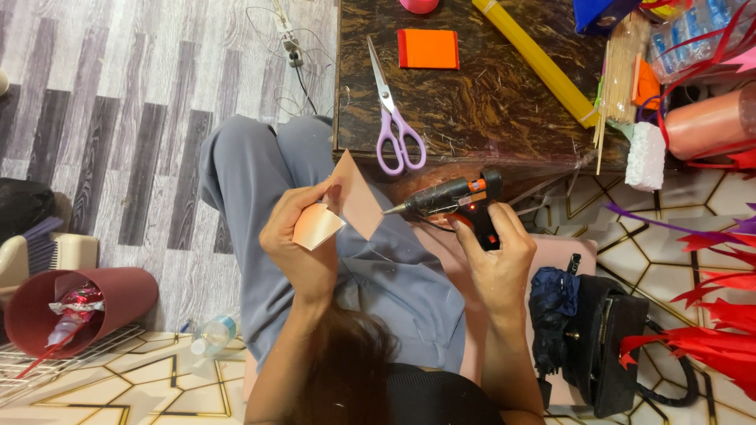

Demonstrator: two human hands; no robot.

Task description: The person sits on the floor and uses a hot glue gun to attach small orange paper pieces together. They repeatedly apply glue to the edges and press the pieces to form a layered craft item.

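1. Peach paper (346,201), partly curled, is pinched in the left hand (303,244) above the lap.
2. The right hand (492,252) is clamped on a black glue gun (453,197), nozzle just beside the paper's edge; no glue shows yet.
3. Purple scissors (394,118) lie beyond on the tabletop (488,102).

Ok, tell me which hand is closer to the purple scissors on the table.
The right. The right hand, holding the glue gun, sits just below and to the right of the purple scissors. The left hand, holding the pink paper, is lower and farther left.
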